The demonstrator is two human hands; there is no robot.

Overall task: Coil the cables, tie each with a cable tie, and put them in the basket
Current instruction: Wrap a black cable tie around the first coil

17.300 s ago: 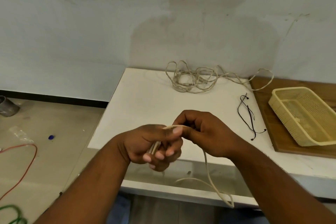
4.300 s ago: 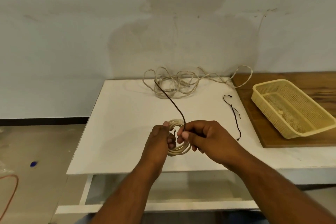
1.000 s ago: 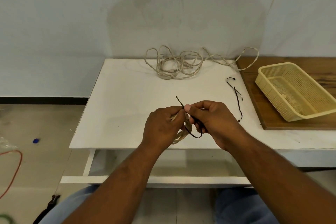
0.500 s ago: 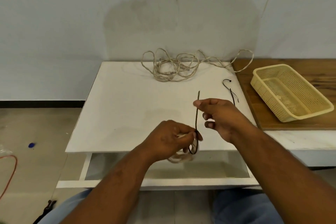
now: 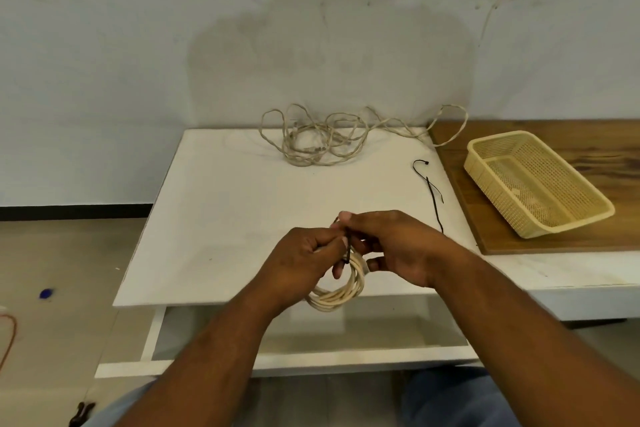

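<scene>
Beyond my right hand and further to its right, the pale yellow perforated plastic basket sits on a brown wooden board, its long axis running from far-left to near-right. Something small and pale shows through the mesh floor, but I cannot tell what it is.

Under both my hands is the white tabletop, the largest thing before me. Straight ahead of my hands, at its far edge by the wall, lies the loose tangle of beige cable, with one strand trailing right onto the board. Just beyond my right hand, two spare black cable ties lie on the table, running roughly toward and away from me; where one ends and the other begins is hard to make out.

Between my hands, above the near table edge, I hold the coiled beige cable. My left hand is closed around the coil's upper left side and hides that part; the lower loops hang out below. My right thumb and forefinger pinch a thin black cable tie that stands nearly upright, crossing the top of the coil. Its upper end is hidden behind my fingertips, and I cannot tell whether it is fastened.
</scene>
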